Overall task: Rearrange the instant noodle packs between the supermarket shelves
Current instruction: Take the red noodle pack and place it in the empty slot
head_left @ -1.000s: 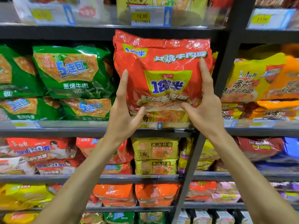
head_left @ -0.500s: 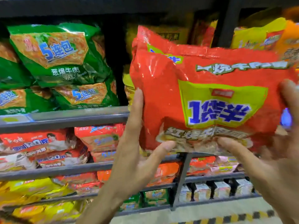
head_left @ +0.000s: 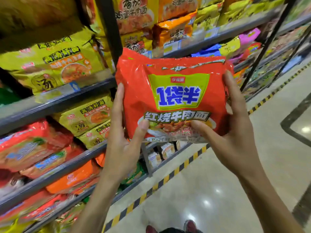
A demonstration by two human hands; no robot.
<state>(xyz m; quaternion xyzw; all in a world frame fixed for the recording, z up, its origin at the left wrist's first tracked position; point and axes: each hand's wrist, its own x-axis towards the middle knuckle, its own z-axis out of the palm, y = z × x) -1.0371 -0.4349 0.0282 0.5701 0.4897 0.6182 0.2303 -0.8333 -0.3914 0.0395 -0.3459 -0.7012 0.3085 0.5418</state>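
A large red noodle multipack with a yellow-green label and blue characters is held in the air in front of the shelves, away from them. My left hand grips its lower left edge, thumb on the front. My right hand grips its right side, thumb on the front near the bottom. The pack's back and my fingers behind it are hidden.
Shelves run along the left and back, stocked with yellow packs, red packs and orange packs. A black upright post divides the bays. A shiny floor with a yellow-black stripe lies to the right; shoes show at the bottom.
The red pack has come off the upper shelf and down toward me in both hands. The view has swung right and down, now showing the aisle floor.
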